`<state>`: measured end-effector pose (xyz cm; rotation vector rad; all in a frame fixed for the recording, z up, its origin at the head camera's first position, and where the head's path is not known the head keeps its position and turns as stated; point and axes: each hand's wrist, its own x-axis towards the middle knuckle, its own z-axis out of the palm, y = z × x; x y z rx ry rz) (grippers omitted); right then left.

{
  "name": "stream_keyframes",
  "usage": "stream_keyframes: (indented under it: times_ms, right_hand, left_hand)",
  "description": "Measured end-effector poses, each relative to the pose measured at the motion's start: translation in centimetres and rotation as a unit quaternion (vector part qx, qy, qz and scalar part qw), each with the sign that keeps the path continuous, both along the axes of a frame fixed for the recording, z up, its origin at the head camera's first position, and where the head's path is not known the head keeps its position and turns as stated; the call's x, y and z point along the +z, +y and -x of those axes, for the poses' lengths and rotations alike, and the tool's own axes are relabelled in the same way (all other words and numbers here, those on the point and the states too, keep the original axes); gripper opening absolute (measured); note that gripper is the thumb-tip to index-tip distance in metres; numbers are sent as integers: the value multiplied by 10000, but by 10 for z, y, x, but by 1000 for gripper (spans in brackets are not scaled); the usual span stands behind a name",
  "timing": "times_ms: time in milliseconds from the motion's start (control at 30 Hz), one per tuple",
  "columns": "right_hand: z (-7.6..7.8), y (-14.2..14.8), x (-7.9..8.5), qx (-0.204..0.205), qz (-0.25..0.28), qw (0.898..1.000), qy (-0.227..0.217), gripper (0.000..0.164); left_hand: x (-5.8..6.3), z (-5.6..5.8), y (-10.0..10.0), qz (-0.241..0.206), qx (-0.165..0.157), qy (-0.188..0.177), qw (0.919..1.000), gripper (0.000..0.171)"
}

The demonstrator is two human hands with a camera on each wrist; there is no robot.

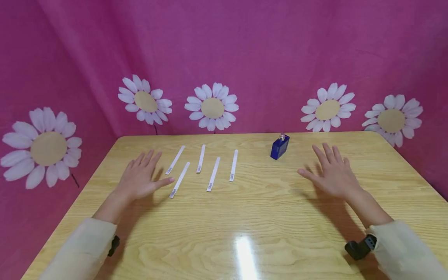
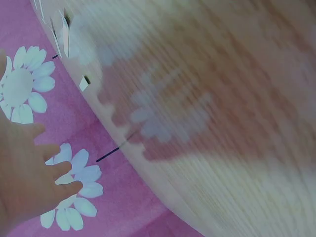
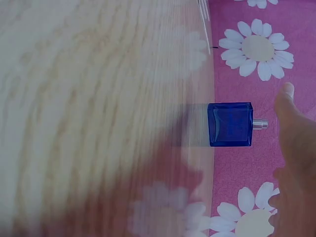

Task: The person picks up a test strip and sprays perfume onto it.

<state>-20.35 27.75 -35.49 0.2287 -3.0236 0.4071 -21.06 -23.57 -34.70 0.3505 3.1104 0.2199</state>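
Note:
My left hand [image 1: 142,181] hovers over the left part of the table with straight, spread fingers and holds nothing. Nearest to it lie several white paper strips [image 1: 180,180], each with small dark print at its near end. The left thumb tip overlaps one strip in the head view. On the right, my right hand [image 1: 332,177] is likewise spread above the table, holding nothing. A dark blue glass perfume bottle [image 1: 279,147] with a silver spray neck and no cap stands upright to the left of its fingertips. The right wrist view shows the bottle [image 3: 230,124] beyond the thumb.
The glossy wooden table [image 1: 280,217] reflects a bright light near its front. A pink curtain [image 1: 266,58] with large white daisies hangs behind and along its left side. Both sleeves are cream, and a black wrist device [image 1: 360,247] sits at the right cuff.

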Motion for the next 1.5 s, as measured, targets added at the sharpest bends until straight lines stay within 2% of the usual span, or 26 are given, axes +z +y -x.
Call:
stream_keyframes:
  times_ms: [267, 567, 833, 1000, 1200, 1500]
  right_hand:
    - [7, -5, 2, 208, -74, 9997, -135, 94]
    - [17, -9, 2, 284, 5, 9996, 33, 93]
    - [28, -13, -2, 335, 160, 9993, 109, 91]
    - [31, -17, -3, 411, 200, 9989, 95, 88]
    - [35, -18, 0, 422, 379, 9983, 148, 85]
    - [45, -20, -4, 657, 1064, 9917, 305, 73]
  left_hand:
    - [2, 6, 5, -309, -169, -4, 9994, 95]
    - [3, 23, 4, -594, -154, 19, 9981, 88]
    - [2, 41, 6, -977, -53, -202, 9950, 82]
    - [-1, 43, 5, -1171, 38, -412, 9923, 77]
    - [-3, 47, 7, -1508, 127, -627, 9865, 74]
    - [-11, 52, 9, -2095, 236, -828, 9740, 63]
